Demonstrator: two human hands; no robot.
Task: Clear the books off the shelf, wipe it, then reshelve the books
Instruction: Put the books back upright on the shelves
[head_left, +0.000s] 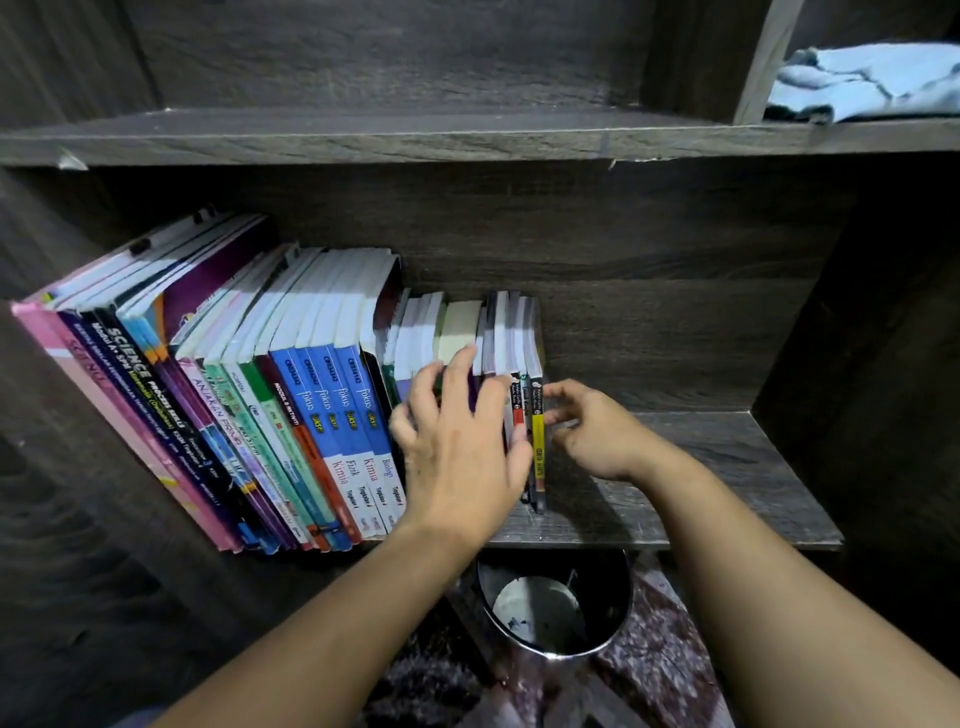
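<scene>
Dim, cool indoor light reaches the dark wood shelf (701, 467) from the camera's side, brightest on the white page edges of the books (332, 312) and a pale blue cloth (872, 78), while corners sink into shadow. Motion blur smears the left hand (462, 441). Wide-angle distortion bows the shelf boards at the frame's edges; a metal bin (556, 608) glints softly.
</scene>
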